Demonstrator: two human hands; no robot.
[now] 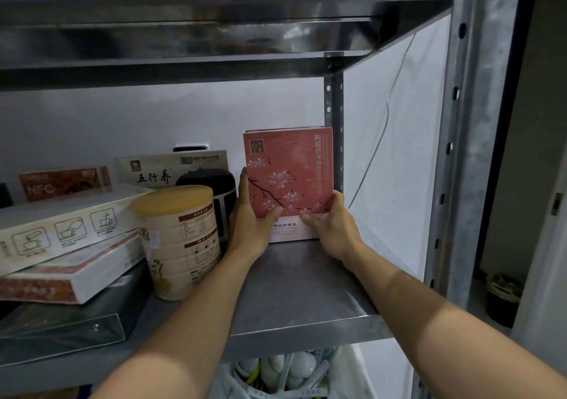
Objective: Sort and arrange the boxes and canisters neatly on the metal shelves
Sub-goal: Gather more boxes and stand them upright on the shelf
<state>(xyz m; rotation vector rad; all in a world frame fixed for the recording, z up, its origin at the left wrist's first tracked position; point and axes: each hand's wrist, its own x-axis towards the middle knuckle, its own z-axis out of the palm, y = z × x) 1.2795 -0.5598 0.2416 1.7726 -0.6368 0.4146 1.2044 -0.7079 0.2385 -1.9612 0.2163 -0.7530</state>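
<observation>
The metal shelf fills the view, its grey board running from the left edge to a punched upright post at the back right, with another shelf close overhead. On its left half lies a slanted stack: a long white box printed with three line drawings of a cup being filled, a white box with a red-brown border under it, and a dark flat case at the bottom.

The pink box stands upright at the back right of the shelf, just beside the post. It bears blossom branches, a square seal at its top left, a column of characters starting 阿胶西洋, and a white lower band ending in 食品. Both hands have it in their grip. The left hand lies along its left edge with the thumb across the front. The right hand holds the lower right corner, thumb on the front.

A cream canister with a yellow lid and brown label panels stands left of the left hand. Behind it are a black canister, a pale box reading 五行养 and an orange box marked NFC.
</observation>
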